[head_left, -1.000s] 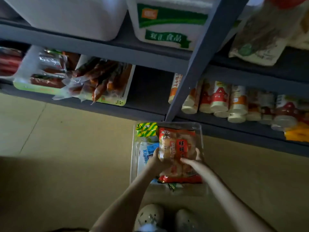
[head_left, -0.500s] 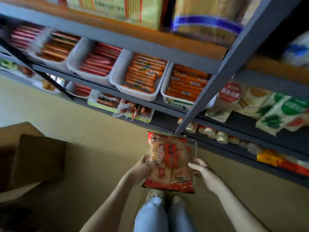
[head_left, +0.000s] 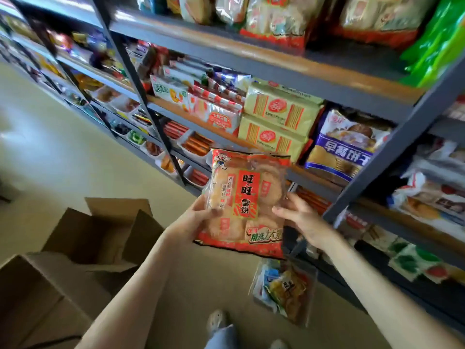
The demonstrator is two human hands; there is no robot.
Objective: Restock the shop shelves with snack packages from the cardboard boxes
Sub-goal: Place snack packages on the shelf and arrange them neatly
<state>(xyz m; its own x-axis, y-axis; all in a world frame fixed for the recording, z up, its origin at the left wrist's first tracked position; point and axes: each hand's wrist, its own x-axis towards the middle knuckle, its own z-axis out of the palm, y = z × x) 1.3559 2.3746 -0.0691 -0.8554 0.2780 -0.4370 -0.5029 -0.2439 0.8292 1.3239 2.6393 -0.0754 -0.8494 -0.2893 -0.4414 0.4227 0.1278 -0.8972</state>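
left hand (head_left: 190, 222): you gripped the rice cracker bag (head_left: 247, 195), left edge
right hand (head_left: 300, 221): you gripped its right edge
bag: upright, facing you

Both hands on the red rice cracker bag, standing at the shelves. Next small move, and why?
Probably raise the rice cracker bag toward the upper shelf. The left hand and right hand grip its sides, it is held upright clear of the shelves, and similar red bags already stand up there.

I see fairly bright, even light; far-left shelves (head_left: 75, 64) blur, frame edges bow, lower right falls in shadow.
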